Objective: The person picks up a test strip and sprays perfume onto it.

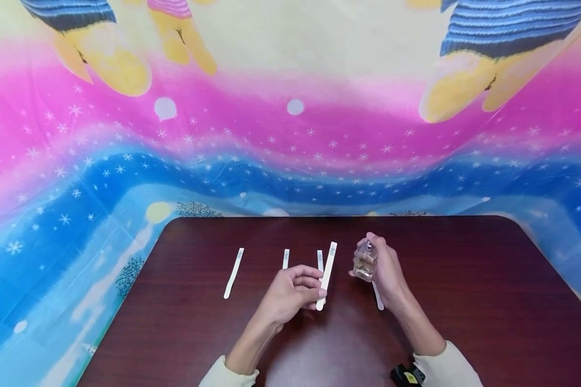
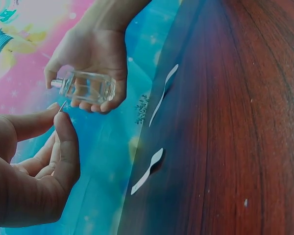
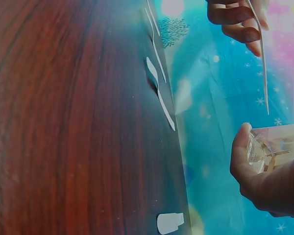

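My left hand (image 1: 290, 293) pinches a white paper test strip (image 1: 328, 274) near its lower, rounded end; its printed end points up and away. To the right, my right hand (image 1: 387, 269) grips a clear glass perfume bottle (image 1: 365, 263) holding pale yellow liquid. One digit lies on the bottle's spray top (image 2: 57, 83). In the right wrist view, the tip of the held strip (image 3: 265, 83) hangs close to the bottle (image 3: 279, 137), apart from it. Another strip (image 1: 378, 296) on the table is partly hidden by the right hand.
More white strips lie on the dark reddish-brown table (image 1: 174, 322): one at the left (image 1: 234, 273), one beyond the left hand (image 1: 286, 258), and one just behind the held strip (image 1: 320, 258). A printed cloth (image 1: 290, 134) hangs behind the table's far edge. A black device (image 1: 406, 375) sits at the right sleeve.
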`<state>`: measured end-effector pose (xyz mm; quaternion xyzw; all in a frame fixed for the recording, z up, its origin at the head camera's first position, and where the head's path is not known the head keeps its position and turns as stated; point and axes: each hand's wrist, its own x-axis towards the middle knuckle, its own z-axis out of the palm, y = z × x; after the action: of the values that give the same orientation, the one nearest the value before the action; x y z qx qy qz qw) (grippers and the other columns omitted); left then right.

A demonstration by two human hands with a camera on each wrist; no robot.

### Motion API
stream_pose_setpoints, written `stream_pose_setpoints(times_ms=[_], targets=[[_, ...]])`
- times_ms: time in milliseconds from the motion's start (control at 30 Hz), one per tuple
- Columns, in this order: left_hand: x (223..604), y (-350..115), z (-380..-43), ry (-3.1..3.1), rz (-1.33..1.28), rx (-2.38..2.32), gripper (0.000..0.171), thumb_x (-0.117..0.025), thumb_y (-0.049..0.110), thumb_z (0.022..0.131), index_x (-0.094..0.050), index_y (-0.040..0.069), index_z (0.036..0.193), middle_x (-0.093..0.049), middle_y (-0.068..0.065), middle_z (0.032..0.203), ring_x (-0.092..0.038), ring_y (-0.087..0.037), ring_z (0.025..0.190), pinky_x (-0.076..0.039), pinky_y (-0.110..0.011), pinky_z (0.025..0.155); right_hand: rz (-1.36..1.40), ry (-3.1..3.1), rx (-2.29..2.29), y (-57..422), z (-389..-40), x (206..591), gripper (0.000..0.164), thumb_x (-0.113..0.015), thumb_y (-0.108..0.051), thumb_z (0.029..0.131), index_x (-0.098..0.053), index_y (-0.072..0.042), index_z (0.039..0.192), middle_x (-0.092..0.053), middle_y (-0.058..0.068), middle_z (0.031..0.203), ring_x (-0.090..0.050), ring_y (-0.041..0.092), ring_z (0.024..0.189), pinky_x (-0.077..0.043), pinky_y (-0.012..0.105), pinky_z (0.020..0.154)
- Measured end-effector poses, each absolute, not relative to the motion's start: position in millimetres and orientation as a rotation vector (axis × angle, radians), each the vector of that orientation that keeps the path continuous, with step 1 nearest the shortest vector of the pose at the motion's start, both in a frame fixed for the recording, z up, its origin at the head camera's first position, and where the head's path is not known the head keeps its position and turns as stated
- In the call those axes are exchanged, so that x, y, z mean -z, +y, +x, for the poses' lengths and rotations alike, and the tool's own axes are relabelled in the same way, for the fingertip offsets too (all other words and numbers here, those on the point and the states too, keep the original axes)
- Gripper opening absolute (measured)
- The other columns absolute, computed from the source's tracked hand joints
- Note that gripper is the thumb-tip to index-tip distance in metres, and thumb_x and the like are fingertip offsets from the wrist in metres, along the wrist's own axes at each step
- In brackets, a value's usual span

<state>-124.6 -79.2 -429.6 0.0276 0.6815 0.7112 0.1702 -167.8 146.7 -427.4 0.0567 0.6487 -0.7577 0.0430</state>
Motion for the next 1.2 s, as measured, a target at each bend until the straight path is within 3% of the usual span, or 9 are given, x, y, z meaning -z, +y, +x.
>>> stream_pose_setpoints(times_ms=[533, 867, 1200], targets=[[431, -96, -133, 1.981, 0.085, -2.046, 0.037, -0.077, -0.006, 0.090, -0.067, -0.010, 0.125, -0.074, -0.005, 0.094, -0.069, -0.008, 0.075, -0.059, -0.021, 0.065, 0.188, 1.958, 2.362, 158, -169, 425, 0.046, -0.037, -0.047, 0.112, -0.063, -0.012, 0.097, -0.066, 0.000, 0.082, -0.066, 0.016, 0.076, -0.064, 0.037, 0.059], [430, -117, -139, 2.057, -0.004, -2.008, 0.037, -0.079, -0.002, 0.090, -0.069, -0.006, 0.125, -0.074, -0.005, 0.096, -0.066, -0.009, 0.065, -0.049, -0.021, 0.057, 0.102, 1.989, 2.329, 168, -164, 420, 0.048, -0.036, -0.047, 0.114, -0.064, -0.010, 0.101, -0.067, 0.000, 0.088, -0.068, 0.018, 0.083, -0.066, 0.039, 0.065], [436, -141, -138, 2.066, -0.088, -2.031, 0.038, -0.077, -0.005, 0.091, -0.067, -0.009, 0.128, -0.074, -0.005, 0.096, -0.069, -0.008, 0.075, -0.062, -0.024, 0.068, 0.075, 1.978, 2.321, 183, -160, 422, 0.049, -0.035, -0.047, 0.115, -0.066, -0.015, 0.096, -0.068, -0.003, 0.084, -0.068, 0.013, 0.079, -0.066, 0.040, 0.066]])
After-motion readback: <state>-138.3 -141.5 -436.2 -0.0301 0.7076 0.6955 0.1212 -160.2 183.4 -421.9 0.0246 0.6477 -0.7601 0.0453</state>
